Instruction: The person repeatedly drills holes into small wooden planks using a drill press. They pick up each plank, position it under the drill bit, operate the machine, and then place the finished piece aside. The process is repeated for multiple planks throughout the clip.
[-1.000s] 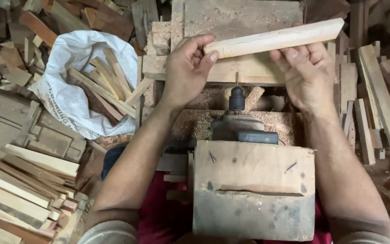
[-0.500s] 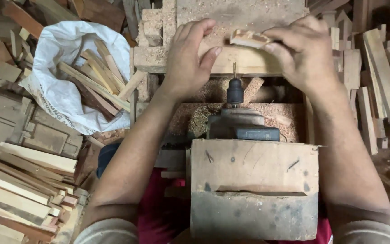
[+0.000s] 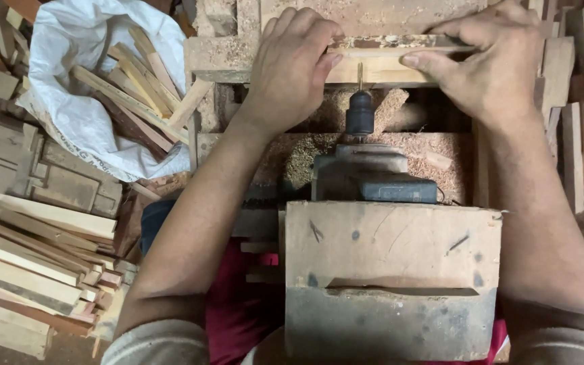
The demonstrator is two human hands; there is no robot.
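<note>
A narrow wooden strip [image 3: 400, 43] lies across a sawdust-covered wooden rest at the top. My left hand [image 3: 293, 66] grips its left end and my right hand [image 3: 489, 66] grips its right end. Both press it down flat against the rest. Just below the strip a horizontal drill chuck [image 3: 359, 112] with a thin bit [image 3: 359, 73] points up at the strip's near edge. The bit's tip reaches the strip. The dark drill body [image 3: 373, 174] is fixed behind a worn wooden box [image 3: 390, 277] close to me.
A white sack [image 3: 82, 115] holding several wooden strips sits at upper left. More cut strips are stacked at lower left [image 3: 28, 270]. Wood pieces stand along the right edge [image 3: 576, 122]. Sawdust [image 3: 305, 155] covers the bed around the drill.
The strip was held up tilted in both hands, then came down onto the rest. It now lies flat in front of the drill bit, with both hands pressing on it.
</note>
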